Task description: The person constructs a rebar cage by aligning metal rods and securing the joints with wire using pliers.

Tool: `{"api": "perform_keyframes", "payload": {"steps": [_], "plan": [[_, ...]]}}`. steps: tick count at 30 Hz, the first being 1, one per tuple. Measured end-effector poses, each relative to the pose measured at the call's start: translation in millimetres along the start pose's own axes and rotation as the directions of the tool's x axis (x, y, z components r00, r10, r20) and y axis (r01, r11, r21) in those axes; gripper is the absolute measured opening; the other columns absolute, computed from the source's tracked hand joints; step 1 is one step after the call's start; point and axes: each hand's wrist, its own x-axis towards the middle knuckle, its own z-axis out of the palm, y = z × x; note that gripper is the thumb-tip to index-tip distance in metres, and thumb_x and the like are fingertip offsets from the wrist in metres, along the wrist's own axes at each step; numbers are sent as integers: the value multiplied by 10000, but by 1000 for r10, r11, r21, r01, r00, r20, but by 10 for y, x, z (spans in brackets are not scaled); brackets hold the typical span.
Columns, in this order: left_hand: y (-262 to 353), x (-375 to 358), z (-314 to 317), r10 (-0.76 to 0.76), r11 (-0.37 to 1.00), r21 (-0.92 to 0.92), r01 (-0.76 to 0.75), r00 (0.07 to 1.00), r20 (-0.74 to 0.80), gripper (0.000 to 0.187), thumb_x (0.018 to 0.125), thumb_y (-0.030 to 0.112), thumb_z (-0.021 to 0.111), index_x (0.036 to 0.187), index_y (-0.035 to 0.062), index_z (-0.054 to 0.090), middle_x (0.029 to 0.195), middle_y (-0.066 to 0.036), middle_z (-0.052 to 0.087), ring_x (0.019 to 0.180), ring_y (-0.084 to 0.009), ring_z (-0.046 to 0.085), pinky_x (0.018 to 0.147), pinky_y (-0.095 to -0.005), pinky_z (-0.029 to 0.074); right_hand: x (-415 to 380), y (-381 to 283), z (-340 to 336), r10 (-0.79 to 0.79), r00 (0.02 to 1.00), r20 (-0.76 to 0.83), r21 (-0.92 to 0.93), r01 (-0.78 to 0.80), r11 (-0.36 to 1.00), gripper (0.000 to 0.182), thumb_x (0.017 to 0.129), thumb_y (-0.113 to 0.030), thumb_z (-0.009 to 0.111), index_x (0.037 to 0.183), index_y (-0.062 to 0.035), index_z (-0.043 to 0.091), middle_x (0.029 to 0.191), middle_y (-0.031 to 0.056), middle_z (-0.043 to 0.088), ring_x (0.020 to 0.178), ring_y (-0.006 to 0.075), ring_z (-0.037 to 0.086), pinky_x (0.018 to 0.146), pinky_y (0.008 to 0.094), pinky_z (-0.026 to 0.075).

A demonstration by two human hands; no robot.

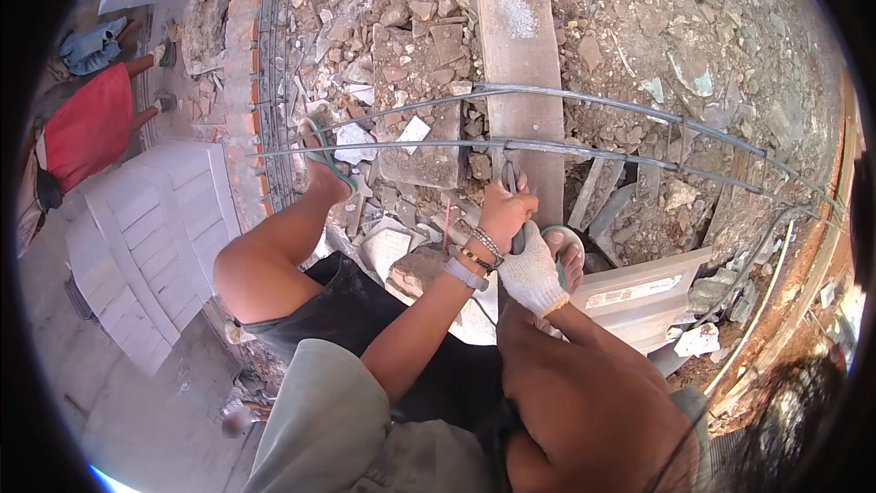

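Observation:
Both my hands are together over the plank. My left hand (505, 217), bare with bracelets and a watch at the wrist, is closed around a dark metal hand tool (518, 241). Just below it, my right hand (532, 276), in a white knit glove, is wrapped round the tool's lower end. The tool's upper end reaches up to the nearer steel rod (411, 143); whether it grips the rod I cannot make out. A second group of rods (630, 110) lies beyond. Both cross the wooden plank (520, 46). My fingers hide most of the tool.
Broken brick, stone and tile (420, 14) cover the ground around my sandalled feet. Tied rebar (272, 64) runs along a brick edge at left. A white panelled piece (155, 237) lies beside it. Another person in red shorts (91, 123) is at far left.

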Motion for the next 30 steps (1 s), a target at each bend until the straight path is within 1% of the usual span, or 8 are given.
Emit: {"api": "perform_keyframes", "payload": {"steps": [2, 6, 9, 10, 12, 18, 26, 30], "plan": [[34, -40, 48, -30, 996, -81, 31, 999, 14, 330, 713, -126, 601, 896, 98, 441, 667, 34, 474, 538, -48, 401, 486, -231, 286, -12, 380, -23, -290, 947, 137, -445, 321, 836, 517, 802, -151, 735, 1215, 12, 470, 999, 194, 649, 925, 340, 675, 802, 413, 514], [35, -55, 156, -23, 988, -152, 14, 998, -59, 294, 710, -108, 618, 839, 103, 461, 672, 46, 467, 500, -45, 397, 444, -241, 286, -45, -302, -379, 42, 997, 70, -405, -10, 914, 622, 751, -237, 751, 1262, 6, 492, 1009, 217, 657, 944, 370, 671, 824, 424, 514], [-20, -44, 267, -15, 973, -232, -7, 996, -91, 294, 720, -99, 619, 858, 109, 464, 670, 52, 469, 501, -42, 404, 445, -231, 291, -83, -1162, -715, 283, 957, 59, -399, -237, 886, 719, 728, -308, 750, 1321, 8, 494, 1055, 268, 663, 1012, 410, 665, 859, 437, 523], [-105, -6, 322, -10, 960, -279, -18, 995, -99, 294, 725, -96, 619, 864, 112, 464, 671, 54, 470, 502, -41, 406, 446, -228, 292, -49, -1037, -774, 183, 978, 101, -355, -136, 925, 685, 744, -310, 728, 1297, 25, 503, 1081, 300, 656, 1038, 443, 652, 879, 459, 526], [-136, 36, 336, 0, 950, -311, -36, 993, -115, 295, 731, -90, 617, 872, 120, 465, 674, 59, 468, 506, -37, 407, 448, -221, 296, -25, -1034, -861, 256, 960, 117, -324, -207, 923, 673, 750, -306, 718, 1279, 47, 497, 1072, 311, 653, 1023, 464, 645, 882, 476, 522], [-72, -38, 454, 38, 958, -277, -78, 988, -148, 305, 788, -92, 583, 922, 134, 429, 644, 55, 410, 495, -57, 351, 452, -236, 273, 0, -887, -931, 146, 976, 160, -400, -71, 914, 642, 769, -307, 700, 1258, 56, 503, 1092, 333, 645, 1054, 484, 632, 891, 493, 516], [-150, -29, 527, 66, 914, -389, -116, 988, -140, 317, 778, -99, 583, 932, 129, 424, 637, 49, 398, 501, -58, 353, 454, -238, 268, 21, -1161, -1085, 281, 940, 196, -431, -175, 885, 659, 769, -313, 692, 1291, 42, 503, 1124, 327, 647, 1104, 476, 624, 922, 483, 513], [-118, -15, 490, 37, 927, -368, -78, 993, -115, 316, 782, -97, 580, 920, 136, 416, 647, 53, 395, 500, -54, 346, 458, -238, 270, 16, -1182, -1076, 316, 929, 194, -420, -213, 882, 706, 745, -338, 722, 1299, 36, 495, 1140, 325, 645, 1115, 470, 625, 925, 475, 514]]}}
